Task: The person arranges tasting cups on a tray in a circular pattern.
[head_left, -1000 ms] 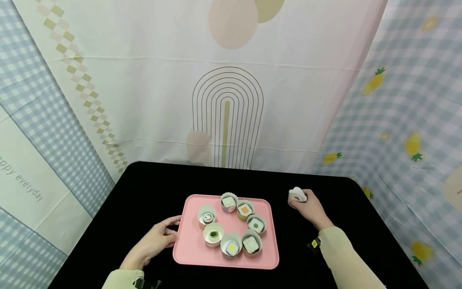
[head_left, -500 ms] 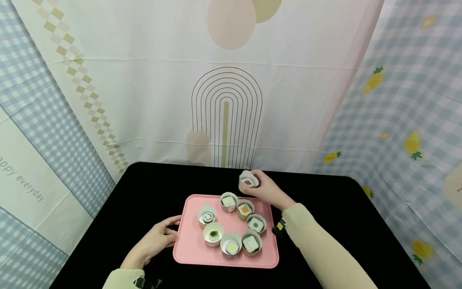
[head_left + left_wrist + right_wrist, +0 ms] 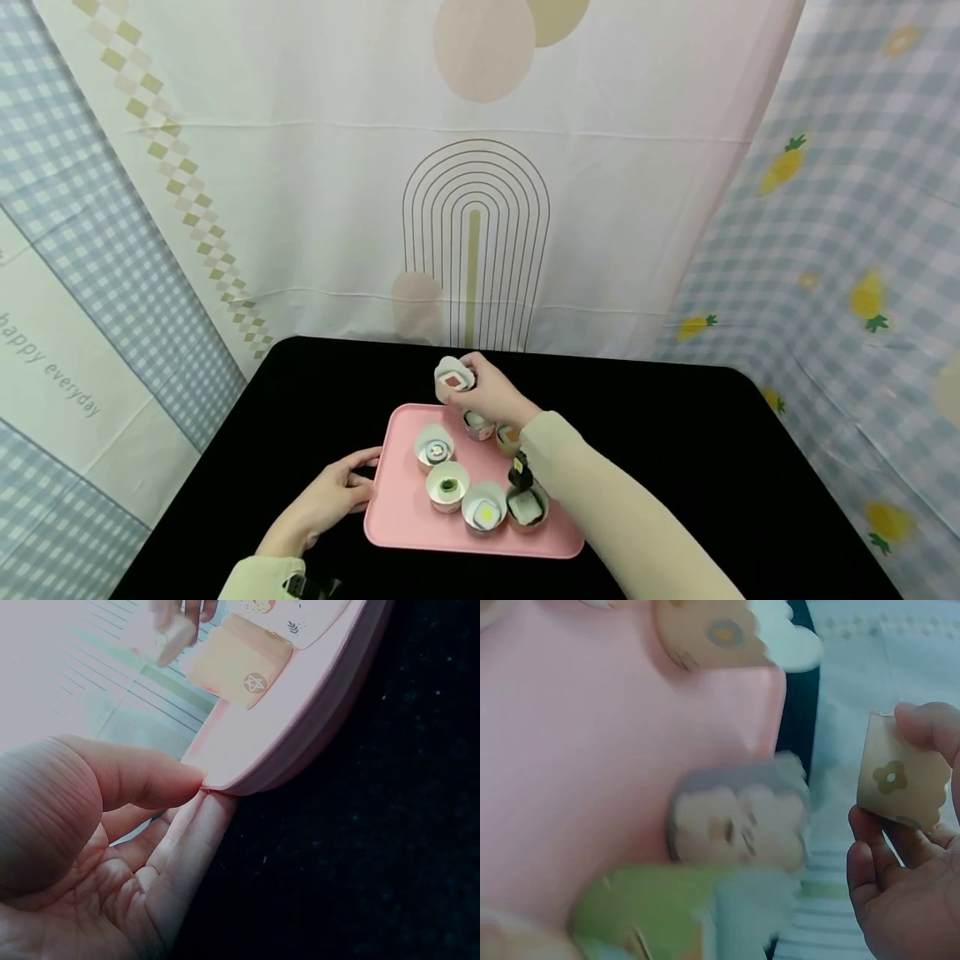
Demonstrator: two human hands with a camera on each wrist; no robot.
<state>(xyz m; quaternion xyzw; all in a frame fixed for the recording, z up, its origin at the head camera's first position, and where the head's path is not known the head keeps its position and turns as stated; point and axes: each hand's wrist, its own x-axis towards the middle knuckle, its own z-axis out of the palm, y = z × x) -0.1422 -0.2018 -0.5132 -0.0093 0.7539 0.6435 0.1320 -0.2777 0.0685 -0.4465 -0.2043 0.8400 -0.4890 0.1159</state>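
Observation:
My left hand (image 3: 322, 504) pinches the left edge of a pink tray (image 3: 393, 517); the left wrist view shows thumb and fingers on its rim. Above the tray's far edge, my right hand (image 3: 493, 393) grips a scalloped paper cupcake cup (image 3: 452, 368). In it sits a white piece with a red-brown square centre, like a sushi roll. The right wrist view shows this cup (image 3: 900, 776) with a flower print. Several similar cups stand in a ring on the tray, one holding a yellow-centred piece (image 3: 486, 514) and another a green-centred piece (image 3: 447, 485). My right forearm covers the tray's right side.
The tray lies on a black table (image 3: 330, 383). A white printed curtain (image 3: 330, 208) hangs behind the table, and blue checked cloths (image 3: 825, 275) flank it. Nearest the raised cup are the ring's far cup (image 3: 478, 427) and a left cup (image 3: 433, 446).
My right hand has carried the cup leftward from the table right of the tray to over the tray's far edge. The left hand has stayed at the tray's edge.

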